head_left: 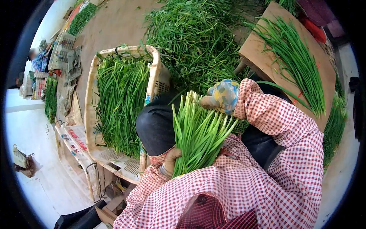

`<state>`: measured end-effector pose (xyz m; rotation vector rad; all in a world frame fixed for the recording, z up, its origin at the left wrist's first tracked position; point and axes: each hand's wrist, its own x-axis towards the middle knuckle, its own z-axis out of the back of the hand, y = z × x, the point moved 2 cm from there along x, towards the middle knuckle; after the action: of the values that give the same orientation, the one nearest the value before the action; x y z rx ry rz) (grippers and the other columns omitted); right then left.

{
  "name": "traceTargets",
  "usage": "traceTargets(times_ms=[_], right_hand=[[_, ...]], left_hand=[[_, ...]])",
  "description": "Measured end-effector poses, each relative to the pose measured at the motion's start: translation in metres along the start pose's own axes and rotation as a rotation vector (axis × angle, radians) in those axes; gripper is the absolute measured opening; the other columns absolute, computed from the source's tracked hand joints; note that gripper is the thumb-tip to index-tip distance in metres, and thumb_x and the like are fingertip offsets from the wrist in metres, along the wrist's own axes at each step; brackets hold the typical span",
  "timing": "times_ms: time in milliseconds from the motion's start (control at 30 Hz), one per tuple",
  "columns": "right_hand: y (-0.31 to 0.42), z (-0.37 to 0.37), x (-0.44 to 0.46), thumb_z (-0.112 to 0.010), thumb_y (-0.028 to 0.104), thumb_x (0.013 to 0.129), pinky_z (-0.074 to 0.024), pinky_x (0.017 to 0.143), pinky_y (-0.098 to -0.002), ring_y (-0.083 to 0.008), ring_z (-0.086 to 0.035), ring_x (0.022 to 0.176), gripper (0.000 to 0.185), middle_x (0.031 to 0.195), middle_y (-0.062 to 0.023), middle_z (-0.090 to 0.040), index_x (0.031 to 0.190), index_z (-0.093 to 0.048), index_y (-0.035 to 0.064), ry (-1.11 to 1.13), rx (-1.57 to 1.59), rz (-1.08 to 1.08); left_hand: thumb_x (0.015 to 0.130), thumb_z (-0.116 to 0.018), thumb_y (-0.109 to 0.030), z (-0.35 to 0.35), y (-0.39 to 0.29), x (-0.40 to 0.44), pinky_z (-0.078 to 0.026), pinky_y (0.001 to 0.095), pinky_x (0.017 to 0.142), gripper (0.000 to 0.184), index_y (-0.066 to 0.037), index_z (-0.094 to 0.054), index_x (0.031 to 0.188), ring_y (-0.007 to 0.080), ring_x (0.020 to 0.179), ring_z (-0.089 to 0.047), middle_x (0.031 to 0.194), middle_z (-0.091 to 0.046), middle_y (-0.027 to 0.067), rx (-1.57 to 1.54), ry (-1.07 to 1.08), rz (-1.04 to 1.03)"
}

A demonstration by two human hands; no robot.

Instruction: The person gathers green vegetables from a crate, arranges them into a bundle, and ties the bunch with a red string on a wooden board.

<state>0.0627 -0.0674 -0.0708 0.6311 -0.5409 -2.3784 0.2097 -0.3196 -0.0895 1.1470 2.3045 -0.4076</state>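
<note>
While the left hand (pixel 171 160) clasped the leafy end of the green bunch (pixel 200 137) between the knees (pixel 154 126), the right hand (pixel 225 96) touched its pale ends, closure unclear. It looked light, limp, easily bruised; best held around the stems. Beyond stood a full crate (pixel 154 63), loose greens (pixel 194 34) on the floor (pixel 118 23), and a tabletop (pixel 252 50), stalks (pixel 293 61) reaching its near corner.

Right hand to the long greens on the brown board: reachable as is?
Probably yes. The long greens lie uncovered on the brown board beside the right sleeve, nothing visibly blocking them. The right hand is at the stem ends of the held bunch, so it would likely have to leave those first.
</note>
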Motion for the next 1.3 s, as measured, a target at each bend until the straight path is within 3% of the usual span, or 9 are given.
traceTargets(times_ms=[233,367,567,633,733,900,933,1167,1300], right_hand=[[-0.035,-0.064,0.047,-0.061,0.03,0.082,-0.0431,0.053,-0.0297,-0.0165,-0.051,0.057,0.026,0.071,-0.0035,-0.057,0.089,-0.061,0.0054,0.282,0.595,-0.499],[-0.056,-0.102,0.038,-0.065,0.024,0.082,-0.046,0.048,-0.028,-0.0115,-0.052,0.054,0.029,0.076,-0.0021,-0.059,0.095,-0.061,-0.0017,0.142,1.105,-0.872],[-0.051,0.025,0.039,-0.051,0.028,0.087,-0.049,0.059,-0.0334,-0.0193,-0.061,0.068,0.015,0.08,-0.0037,-0.061,0.087,-0.059,0.015,0.193,-0.3,-0.309],[-0.099,0.059,0.035,-0.059,0.028,0.084,-0.0509,0.065,-0.0368,-0.0236,-0.057,0.084,0.027,0.096,-0.0103,-0.055,0.102,-0.05,0.0088,-0.276,0.237,-0.438],[-0.096,0.102,0.024,-0.066,0.044,0.081,-0.0502,0.08,-0.044,-0.0257,-0.056,0.103,0.055,0.119,-0.0149,-0.053,0.117,-0.051,0.0056,-0.335,0.067,-0.285],[-0.005,0.035,0.011,-0.068,0.051,0.074,-0.0487,0.076,-0.0373,-0.0234,-0.061,0.082,0.052,0.089,-0.0112,-0.064,0.096,-0.063,0.0038,0.22,0.592,-0.245],[-0.002,0.024,0.011,-0.071,0.035,0.078,-0.0496,0.068,-0.0302,-0.0169,-0.061,0.074,0.04,0.083,-0.0083,-0.064,0.095,-0.061,0.0,0.093,0.554,-0.278],[-0.016,-0.004,-0.003,-0.072,0.028,0.076,-0.0471,0.064,-0.0267,-0.0106,-0.058,0.07,0.027,0.077,-0.0036,-0.064,0.084,-0.066,0.0032,-0.091,1.14,-0.215],[-0.011,-0.002,-0.009,-0.068,0.027,0.079,-0.0472,0.064,-0.0272,-0.0114,-0.058,0.07,0.026,0.078,-0.0042,-0.065,0.084,-0.065,0.002,-0.164,1.003,-0.246]], left_hand=[[0.074,-0.062,-0.013,-0.012,-0.001,0.001,-0.046,0.0421,0.097,0.067,0.002,-0.036,0.134,0.0303,0.109,-0.057,0.124,-0.053,0.0204,-0.006,0.056,-0.018],[0.073,-0.065,-0.015,-0.02,-0.001,0.001,-0.046,0.0401,0.097,0.071,0.0,-0.034,0.135,0.029,0.109,-0.057,0.123,-0.053,0.0185,0.034,0.041,-0.01],[0.074,-0.066,-0.014,-0.013,-0.005,0.002,-0.047,0.0386,0.095,0.07,0.0,-0.034,0.135,0.028,0.108,-0.057,0.123,-0.053,0.0175,0.02,0.073,0.026],[0.074,-0.066,-0.014,-0.011,-0.005,0.001,-0.048,0.0384,0.095,0.07,0.0,-0.034,0.135,0.0277,0.108,-0.057,0.123,-0.053,0.0174,0.03,0.088,0.037],[0.073,-0.066,-0.013,-0.018,-0.007,0.002,-0.047,0.0374,0.095,0.07,0.0,-0.034,0.135,0.0264,0.108,-0.057,0.124,-0.053,0.0164,0.07,0.06,0.006],[0.073,-0.066,-0.012,-0.025,-0.007,0.008,-0.047,0.0367,0.095,0.071,0.001,-0.034,0.135,0.0256,0.109,-0.057,0.124,-0.053,0.0153,0.115,0.05,-0.029],[0.072,-0.066,-0.012,-0.025,-0.008,0.008,-0.047,0.0366,0.095,0.071,0.001,-0.034,0.135,0.0256,0.109,-0.057,0.124,-0.053,0.0152,0.128,0.038,-0.031],[0.071,-0.069,-0.012,-0.02,-0.009,0.006,-0.047,0.0367,0.094,0.071,0.002,-0.036,0.133,0.0258,0.107,-0.058,0.123,-0.054,0.0158,0.123,0.018,-0.02],[0.071,-0.068,-0.012,-0.024,-0.009,0.009,-0.048,0.0367,0.094,0.072,0.002,-0.036,0.133,0.0251,0.107,-0.058,0.123,-0.054,0.0155,0.138,0.031,-0.078]])
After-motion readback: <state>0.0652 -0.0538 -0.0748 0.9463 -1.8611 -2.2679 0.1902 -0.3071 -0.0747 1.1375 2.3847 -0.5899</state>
